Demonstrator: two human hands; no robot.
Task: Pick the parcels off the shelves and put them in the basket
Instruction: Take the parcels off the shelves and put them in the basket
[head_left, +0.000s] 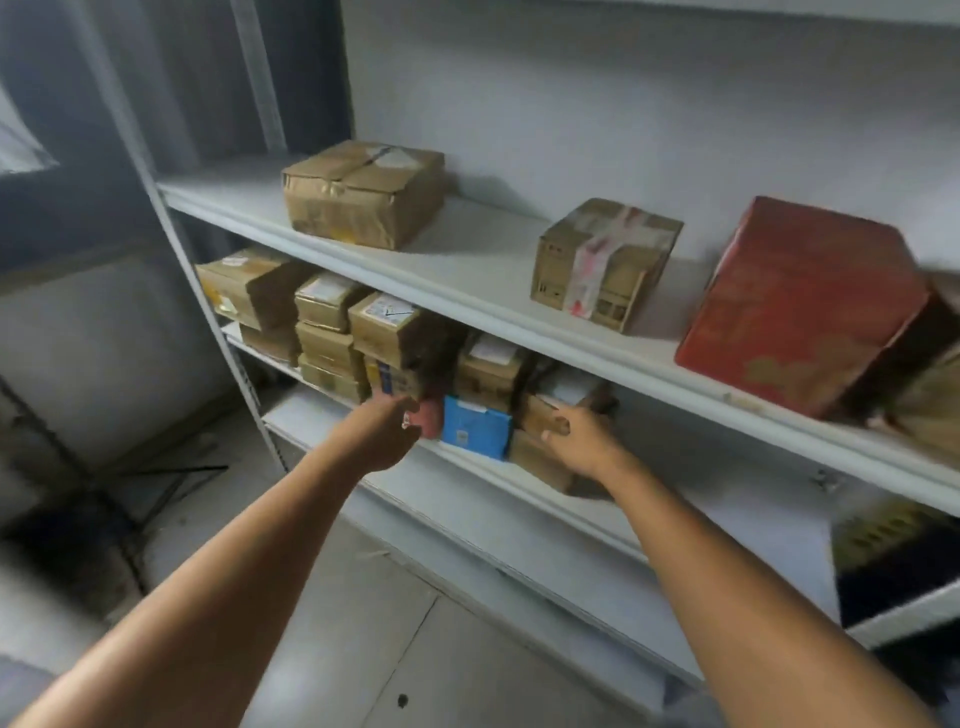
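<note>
Cardboard parcels (395, 327) are crowding the shelf (441, 483) around the blue parcel (475, 426) as I am reaching my left hand (384, 434) just left of it and my right hand (582, 441) just right, probably to bracket a stack; blur is hiding whether either is gripping.

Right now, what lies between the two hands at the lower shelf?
In the head view, a blue parcel stands between the left hand and the right hand, with a small red parcel right by the left hand's fingers.
</note>
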